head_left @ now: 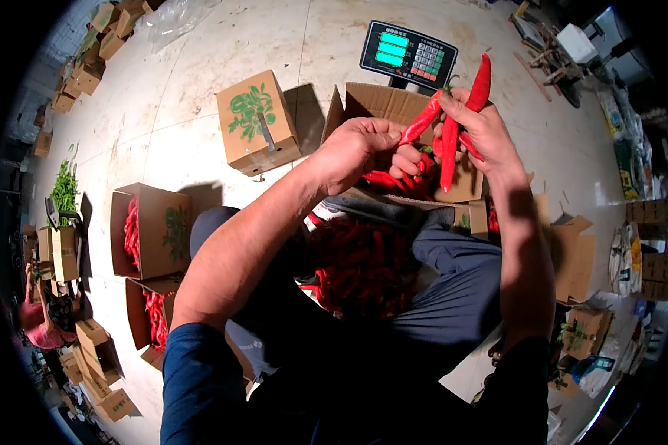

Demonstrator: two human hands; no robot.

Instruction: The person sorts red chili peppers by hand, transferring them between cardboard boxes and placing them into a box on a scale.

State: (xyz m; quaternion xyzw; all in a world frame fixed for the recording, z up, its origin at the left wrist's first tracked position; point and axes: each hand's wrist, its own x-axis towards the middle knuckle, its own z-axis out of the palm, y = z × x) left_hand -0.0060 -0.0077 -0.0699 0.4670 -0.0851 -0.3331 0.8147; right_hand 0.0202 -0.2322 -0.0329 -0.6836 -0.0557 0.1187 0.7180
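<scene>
head view: left hand (360, 152) pinched on one red pepper (421, 122), right hand (486, 130) clamped round a few more peppers (450, 156)

both hands are up over an open carton (375, 100) with red ones inside, the pinched pepper slanting between them. digital scale (410, 55) display sits just past the carton, closed box (256, 122) with green leaf print off to the left, big pepper pile (360, 263) down between the knees.

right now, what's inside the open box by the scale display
Red peppers lie in the open box. The left hand hides part of them; what lies beneath them can't be seen.
</scene>
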